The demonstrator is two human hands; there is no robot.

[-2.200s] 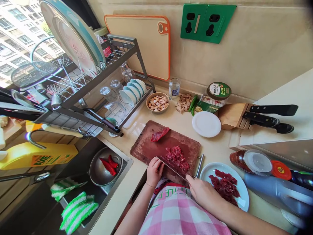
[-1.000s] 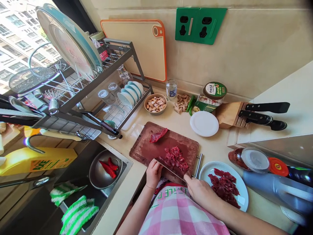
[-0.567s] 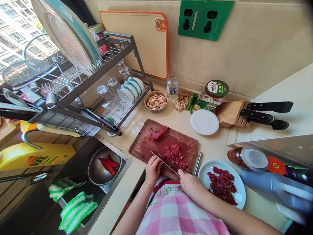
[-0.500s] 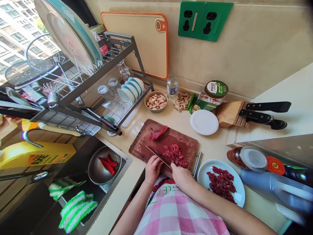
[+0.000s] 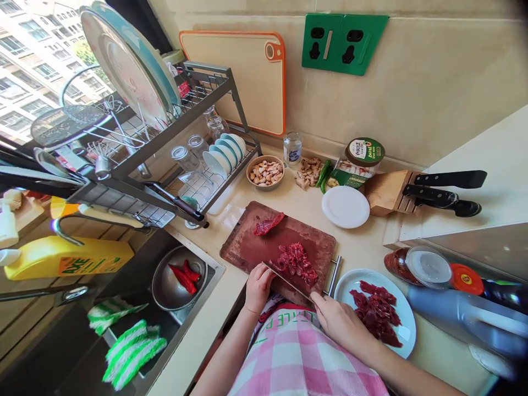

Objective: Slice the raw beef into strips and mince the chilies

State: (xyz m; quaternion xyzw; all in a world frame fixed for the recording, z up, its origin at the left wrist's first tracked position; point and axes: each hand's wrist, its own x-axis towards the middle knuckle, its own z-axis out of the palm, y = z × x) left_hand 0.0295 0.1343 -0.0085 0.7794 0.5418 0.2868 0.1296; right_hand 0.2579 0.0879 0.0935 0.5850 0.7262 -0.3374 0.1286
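Note:
A dark red cutting board (image 5: 247, 245) lies on the counter in front of me. A pile of sliced raw red meat (image 5: 295, 263) sits near its front edge, and one uncut piece (image 5: 269, 224) lies further back. My right hand (image 5: 336, 319) is closed on the handle of a knife (image 5: 286, 279), whose blade rests by the front of the pile. My left hand (image 5: 258, 286), fingers curled, presses against the blade's tip at the board's front edge. A white plate (image 5: 406, 311) with sliced meat stands to the right.
A sink at the left holds a metal bowl (image 5: 165, 286) with red chillies. A dish rack (image 5: 173, 143) stands behind it. At the back are a bowl of nuts (image 5: 265, 172), ginger, green chillies, a jar, an empty white plate (image 5: 345, 207) and a knife block (image 5: 390, 192). Bottles lie at right.
The knife swung left across the board half a second ago and is now back at the front of the meat pile. My left hand has stayed by the blade's tip.

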